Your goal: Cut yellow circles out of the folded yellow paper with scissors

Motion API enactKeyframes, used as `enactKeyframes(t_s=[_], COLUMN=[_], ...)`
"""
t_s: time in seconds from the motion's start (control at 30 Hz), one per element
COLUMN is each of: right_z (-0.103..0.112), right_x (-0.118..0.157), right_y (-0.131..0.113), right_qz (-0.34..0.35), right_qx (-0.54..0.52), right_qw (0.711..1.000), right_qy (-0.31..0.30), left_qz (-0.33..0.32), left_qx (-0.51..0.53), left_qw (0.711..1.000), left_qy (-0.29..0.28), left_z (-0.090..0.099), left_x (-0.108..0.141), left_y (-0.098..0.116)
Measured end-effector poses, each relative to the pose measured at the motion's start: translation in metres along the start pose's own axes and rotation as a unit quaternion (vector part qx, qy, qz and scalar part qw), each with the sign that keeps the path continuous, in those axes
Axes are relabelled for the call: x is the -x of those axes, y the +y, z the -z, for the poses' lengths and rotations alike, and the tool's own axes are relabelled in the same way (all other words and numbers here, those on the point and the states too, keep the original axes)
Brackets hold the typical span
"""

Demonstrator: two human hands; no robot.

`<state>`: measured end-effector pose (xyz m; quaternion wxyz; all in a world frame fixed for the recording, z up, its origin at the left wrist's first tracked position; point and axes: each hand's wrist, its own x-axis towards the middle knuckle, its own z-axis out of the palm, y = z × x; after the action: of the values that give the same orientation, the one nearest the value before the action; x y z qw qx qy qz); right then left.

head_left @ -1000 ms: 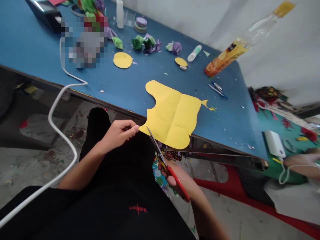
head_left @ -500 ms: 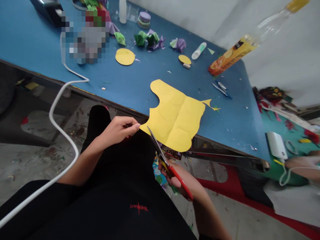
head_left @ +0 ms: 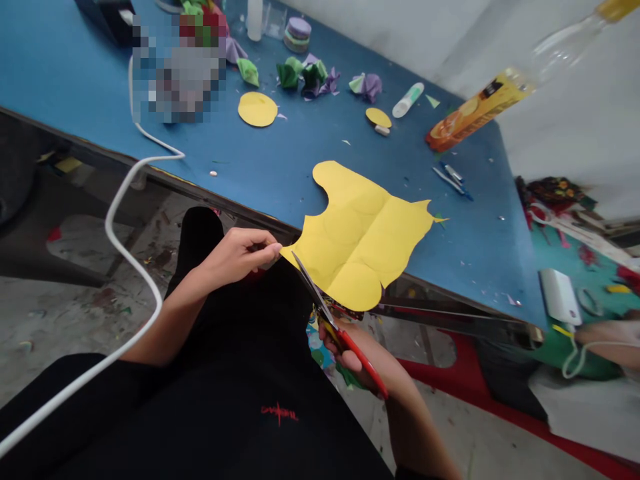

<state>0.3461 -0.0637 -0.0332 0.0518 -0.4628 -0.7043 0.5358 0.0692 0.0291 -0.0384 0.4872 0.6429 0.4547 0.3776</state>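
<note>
A creased sheet of yellow paper (head_left: 367, 223) with curved cut-outs along its edges lies partly on the table and hangs over the front edge. My left hand (head_left: 245, 257) pinches its left corner between thumb and fingers. In my right hand (head_left: 345, 347) is a pair of scissors (head_left: 325, 308) with red handles. Its blades point up and left, with the tip over the paper's lower left edge, close to my left fingers. Faint round outlines show on the sheet. How far the blades are parted is hard to tell.
Yellow paper discs (head_left: 257, 109), crumpled green and purple paper (head_left: 313, 75), a glue stick (head_left: 408, 100), pens (head_left: 453, 181) and a leaning orange-labelled bottle (head_left: 480, 110) are on the blue table (head_left: 240, 180). A white cable (head_left: 135, 257) crosses at left. Another person's arm (head_left: 607, 340) shows at right.
The view has shifted slightly, so the table things appear further right. The paper's right side has swung a little to the right. Both hands keep their hold on paper and scissors.
</note>
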Motion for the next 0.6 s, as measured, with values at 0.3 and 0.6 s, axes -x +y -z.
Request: enactKeyframes(t_s=[0.3,0.6], right_z=[-0.002,-0.010], right_x=[0.001,0.001], right_y=[0.003,0.005], right_qz=[-0.026,-0.019], right_qx=[-0.031,-0.076], right_qw=[0.999,0.997], right_qy=[-0.015,0.017], left_qz=[0.004,0.006], left_qx=[-0.013,0.002], left_qw=[1.000,1.000], left_qy=[-0.004,0.005], left_z=[0.001,-0.002], left_x=[0.001,0.003], left_y=[-0.003,-0.003])
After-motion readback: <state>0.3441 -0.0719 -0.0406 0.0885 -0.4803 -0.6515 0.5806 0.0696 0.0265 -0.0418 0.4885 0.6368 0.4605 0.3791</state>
